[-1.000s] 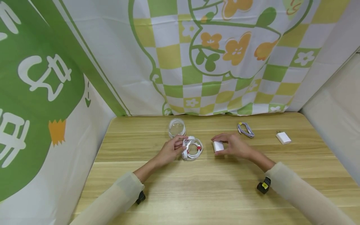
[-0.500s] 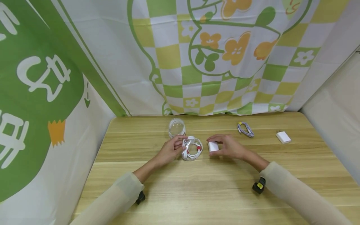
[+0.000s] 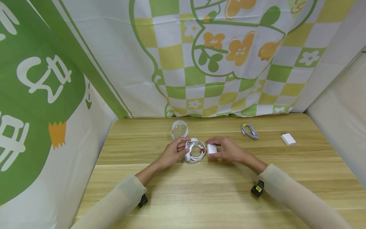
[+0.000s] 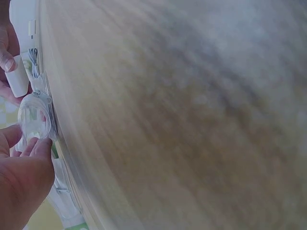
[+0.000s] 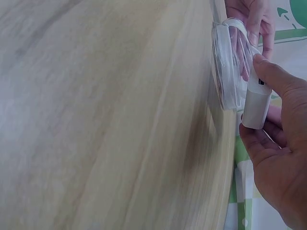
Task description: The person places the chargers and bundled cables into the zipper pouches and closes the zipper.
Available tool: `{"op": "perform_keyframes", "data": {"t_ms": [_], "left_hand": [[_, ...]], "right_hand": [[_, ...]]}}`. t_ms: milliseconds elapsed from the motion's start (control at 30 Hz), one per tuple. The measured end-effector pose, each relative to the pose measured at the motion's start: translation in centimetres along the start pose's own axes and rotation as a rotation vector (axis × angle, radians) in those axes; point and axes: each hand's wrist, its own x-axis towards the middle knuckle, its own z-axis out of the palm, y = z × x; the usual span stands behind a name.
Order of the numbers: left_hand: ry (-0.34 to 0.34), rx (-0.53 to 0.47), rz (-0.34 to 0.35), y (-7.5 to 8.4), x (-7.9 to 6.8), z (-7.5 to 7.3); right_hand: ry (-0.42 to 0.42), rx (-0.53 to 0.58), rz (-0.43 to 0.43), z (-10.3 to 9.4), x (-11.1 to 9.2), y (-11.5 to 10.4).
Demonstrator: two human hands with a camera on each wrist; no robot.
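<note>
In the head view, my left hand holds a coiled white cable with red ties at its left side. The coil seems to sit in clear round plastic, also between thumb and fingers in the left wrist view. Just to its right, my right hand grips a white charger plug between thumb and fingers. A dark port shows on the charger in the right wrist view. The charger is close beside the coil; whether they touch I cannot tell.
Behind the left hand stands a clear round case with a white coil in it. A lilac cable with a yellow tie lies at the back right. Farther right is another white charger plug. Patterned cloth hangs behind the wooden table.
My right hand has moved left with the charger, bringing it close to the coiled cable. The left hand and the coil have stayed nearly still.
</note>
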Motion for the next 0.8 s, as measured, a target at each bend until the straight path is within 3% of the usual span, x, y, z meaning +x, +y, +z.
{"op": "perform_keyframes", "data": {"t_ms": [800], "left_hand": [[0.008, 0.001, -0.007, 0.1, 0.1, 0.1]], "right_hand": [[0.047, -0.014, -0.014, 1.4, 0.9, -0.9]]}}
